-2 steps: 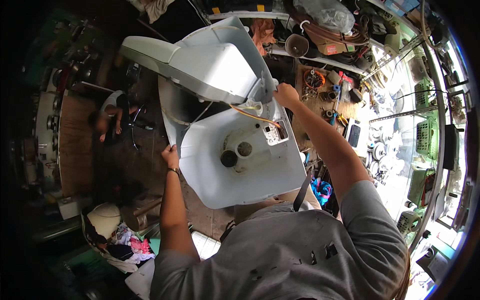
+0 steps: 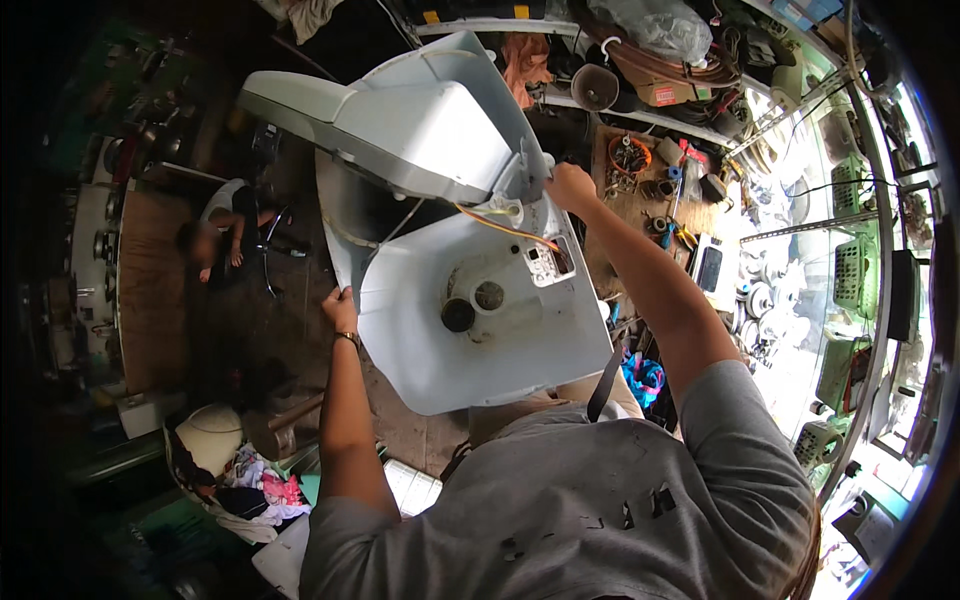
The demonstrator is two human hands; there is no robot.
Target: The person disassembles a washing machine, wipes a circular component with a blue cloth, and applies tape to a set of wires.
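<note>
I hold a large pale grey plastic appliance housing (image 2: 410,340) in front of my body. My left hand (image 2: 340,312) is closed on its left edge, and my right hand (image 2: 568,188) grips its upper right edge. Its tilted upper panel (image 2: 420,140) sits over a dark cavity. The lower basin has round openings, one dark, one lighter. A yellow and orange wire (image 2: 500,226) runs to a small white fitting (image 2: 548,266) with a cutout on the right.
A wooden bench (image 2: 620,275) with tools and an orange bowl (image 2: 628,153) is at the right, shelves above. A person (image 2: 225,225) crouches at left beside a brown board (image 2: 150,290). A pile of clothes (image 2: 270,490) lies lower left.
The housing and both my hands have shifted very slightly upward in the picture, along with some of the surroundings. Both grips look the same.
</note>
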